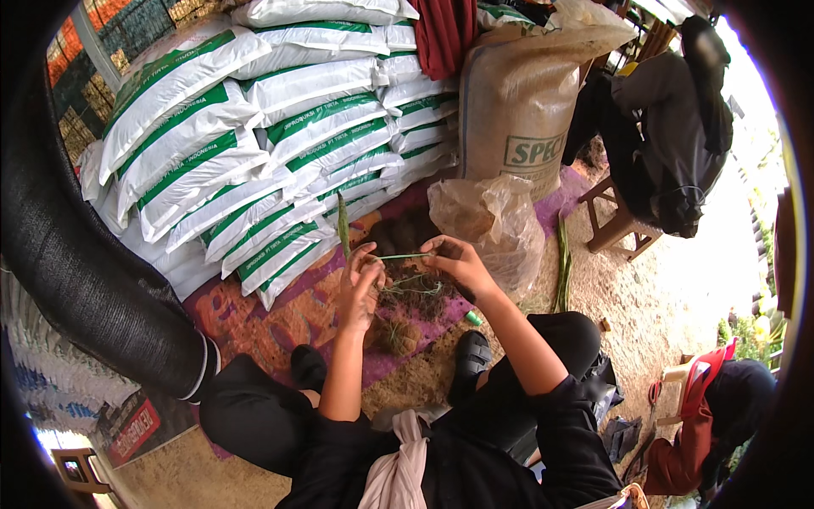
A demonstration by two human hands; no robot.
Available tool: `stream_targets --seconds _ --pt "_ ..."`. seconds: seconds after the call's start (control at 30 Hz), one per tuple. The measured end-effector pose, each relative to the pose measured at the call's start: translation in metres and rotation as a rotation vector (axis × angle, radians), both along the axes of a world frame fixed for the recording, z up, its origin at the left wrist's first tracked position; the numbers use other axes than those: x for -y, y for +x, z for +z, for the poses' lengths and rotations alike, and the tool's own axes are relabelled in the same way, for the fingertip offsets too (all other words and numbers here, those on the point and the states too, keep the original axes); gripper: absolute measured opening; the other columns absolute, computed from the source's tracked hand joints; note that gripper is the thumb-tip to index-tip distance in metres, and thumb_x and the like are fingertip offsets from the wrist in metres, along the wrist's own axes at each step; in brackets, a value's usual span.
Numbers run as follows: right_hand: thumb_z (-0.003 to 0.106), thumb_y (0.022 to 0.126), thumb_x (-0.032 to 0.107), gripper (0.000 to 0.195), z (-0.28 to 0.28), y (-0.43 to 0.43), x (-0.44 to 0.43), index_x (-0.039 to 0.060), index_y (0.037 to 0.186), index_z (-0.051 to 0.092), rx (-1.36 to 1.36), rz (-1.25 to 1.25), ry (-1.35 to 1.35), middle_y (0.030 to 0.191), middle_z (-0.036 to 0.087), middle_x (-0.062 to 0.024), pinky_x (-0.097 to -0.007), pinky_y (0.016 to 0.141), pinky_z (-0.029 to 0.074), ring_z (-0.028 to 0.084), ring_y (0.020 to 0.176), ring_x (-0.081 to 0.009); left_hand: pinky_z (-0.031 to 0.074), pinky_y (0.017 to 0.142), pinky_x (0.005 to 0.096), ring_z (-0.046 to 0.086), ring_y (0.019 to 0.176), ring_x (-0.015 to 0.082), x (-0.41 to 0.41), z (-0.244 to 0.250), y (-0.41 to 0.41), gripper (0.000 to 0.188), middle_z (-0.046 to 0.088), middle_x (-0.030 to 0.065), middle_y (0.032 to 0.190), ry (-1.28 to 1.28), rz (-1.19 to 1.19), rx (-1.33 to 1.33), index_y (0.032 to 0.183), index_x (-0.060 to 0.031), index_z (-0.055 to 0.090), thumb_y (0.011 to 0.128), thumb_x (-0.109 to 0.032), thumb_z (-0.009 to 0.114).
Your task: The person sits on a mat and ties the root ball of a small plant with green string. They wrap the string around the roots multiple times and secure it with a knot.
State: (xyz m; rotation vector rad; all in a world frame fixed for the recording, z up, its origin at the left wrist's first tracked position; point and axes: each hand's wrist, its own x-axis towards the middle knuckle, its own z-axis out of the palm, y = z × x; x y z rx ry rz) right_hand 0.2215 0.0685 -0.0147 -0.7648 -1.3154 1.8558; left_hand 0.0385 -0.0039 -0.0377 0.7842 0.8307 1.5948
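Note:
A thin green string (402, 256) runs taut between my two raised hands. My left hand (361, 292) pinches one end, with fingers curled. My right hand (459, 264) grips the other end between thumb and fingertips. A long green leaf (343, 226) rises just behind my left fingers; whether that hand holds it cannot be told. Below the hands lies a heap of dark root fibres (423, 302) with loose green string on it. Nearer my feet sits a round brown ball (400, 337) with thin green strands on top. A small green cylinder (473, 317) lies beside the heap.
Stacked white sacks (324, 121) stand ahead, beside a large woven sack (515, 114) and a clear plastic bag (493, 223). Another long leaf (562, 264) lies right. A person (668, 121) is by a brown stool (620, 219); another (693, 439) is lower right. A black roll (108, 273) curves left.

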Motion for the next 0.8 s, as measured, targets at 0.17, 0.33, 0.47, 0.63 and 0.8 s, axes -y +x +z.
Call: stream_targets --seconds 0.17,0.33,0.47,0.63,0.8 --pt "0.053 0.083 0.007 0.018 0.004 0.009 -0.001 0.002 0.1 0.055 -0.104 0.042 -0.129 0.091 0.061 -0.0066 -0.0221 0.066 0.046 0.057 0.073 -0.0106 0.04 0.086 0.0357 0.046 0.106 0.0177 -0.001 -0.005 0.0 0.043 0.046 0.0078 0.114 -0.107 0.09 -0.262 0.117 -0.0053 0.043 0.079 -0.014 0.061" --pt "0.047 0.085 0.002 0.024 0.005 0.008 0.0 -0.0021 0.108 0.049 -0.146 0.106 -0.149 0.099 0.058 -0.0123 -0.029 0.078 0.047 0.057 0.088 -0.0189 0.03 0.095 0.0385 0.039 0.114 0.0186 0.001 -0.011 0.011 0.035 0.039 0.0072 0.123 -0.189 0.31 -0.525 0.113 -0.0082 0.049 0.081 -0.02 0.058" --pt "0.047 0.082 -0.001 0.027 0.006 0.005 0.005 -0.0014 0.109 0.049 -0.112 0.145 -0.103 0.099 0.058 -0.0121 -0.0292 0.078 0.048 0.058 0.088 -0.0193 0.029 0.094 0.0371 0.042 0.11 0.0179 0.0 -0.007 0.013 0.028 0.045 0.004 0.118 -0.122 0.111 -0.498 0.102 -0.0045 0.056 0.083 -0.025 0.055" --pt "0.051 0.08 -0.003 0.03 0.001 -0.004 0.013 -0.0029 0.109 0.048 -0.011 0.164 0.1 0.098 0.057 -0.0097 -0.0289 0.078 0.047 0.057 0.089 -0.0168 0.03 0.094 0.036 0.046 0.106 0.0168 0.004 0.001 0.024 0.029 0.052 0.0042 0.107 -0.175 0.032 -0.405 0.103 -0.0038 0.056 0.083 -0.025 0.056" --pt "0.053 0.076 -0.005 0.03 0.005 -0.008 0.019 -0.0025 0.105 0.05 0.143 0.136 0.233 0.099 0.055 -0.0069 -0.0264 0.076 0.046 0.054 0.09 -0.0125 0.03 0.092 0.0336 0.05 0.1 0.0137 0.003 -0.007 0.023 0.03 0.053 0.0027 0.105 -0.195 0.011 -0.346 0.104 -0.0046 0.055 0.08 -0.021 0.061"
